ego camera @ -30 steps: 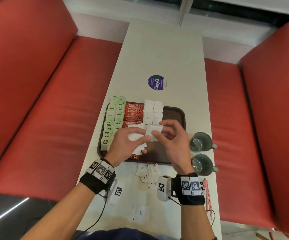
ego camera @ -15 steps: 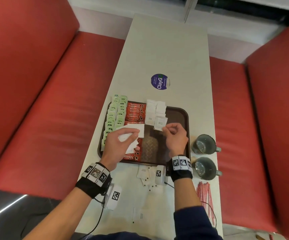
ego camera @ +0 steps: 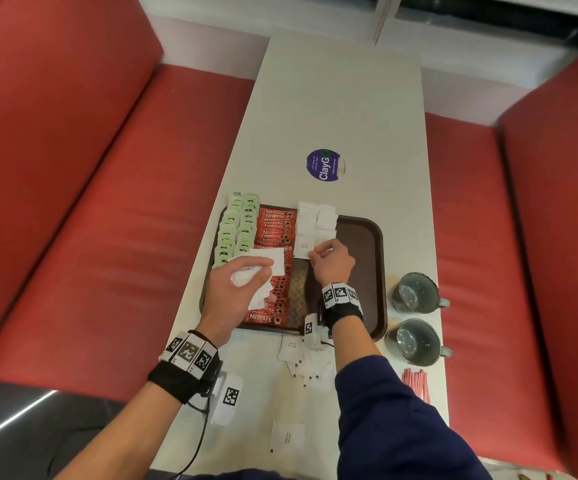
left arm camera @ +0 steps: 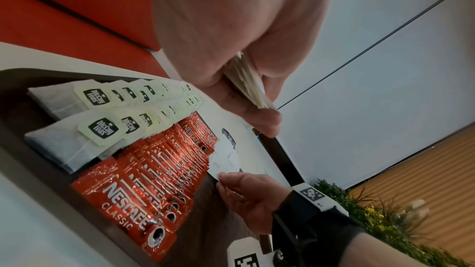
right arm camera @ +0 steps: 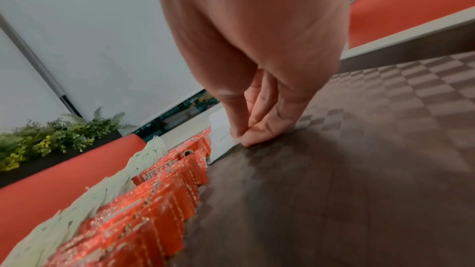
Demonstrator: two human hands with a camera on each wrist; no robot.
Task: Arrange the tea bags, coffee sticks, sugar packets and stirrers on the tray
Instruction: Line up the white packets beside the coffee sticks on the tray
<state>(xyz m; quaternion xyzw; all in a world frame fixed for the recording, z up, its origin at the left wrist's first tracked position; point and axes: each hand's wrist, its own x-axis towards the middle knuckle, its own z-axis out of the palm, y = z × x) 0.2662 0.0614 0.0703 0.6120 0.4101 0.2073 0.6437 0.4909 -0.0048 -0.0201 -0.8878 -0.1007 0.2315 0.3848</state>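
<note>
One brown plastic tray (ego camera: 367,237) held two rows of green-tagged tea bags (ego camera: 237,233) and one row of red coffee sticks (ego camera: 275,230); two grey mugs (ego camera: 417,294) and one bundle of red stirrers (ego camera: 417,382) stood alongside.

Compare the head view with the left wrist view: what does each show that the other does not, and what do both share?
Only the head view shows the two mugs, the red stirrers and loose sugar packets off the tray, lying on the table.

Only the left wrist view shows the McCoy lettering on the tea bag tags, and the thin edges of the packet stack in the left hand.

Both show the tray, the Nescafe sticks, and the right hand pinching a sugar packet in the white row.
</note>
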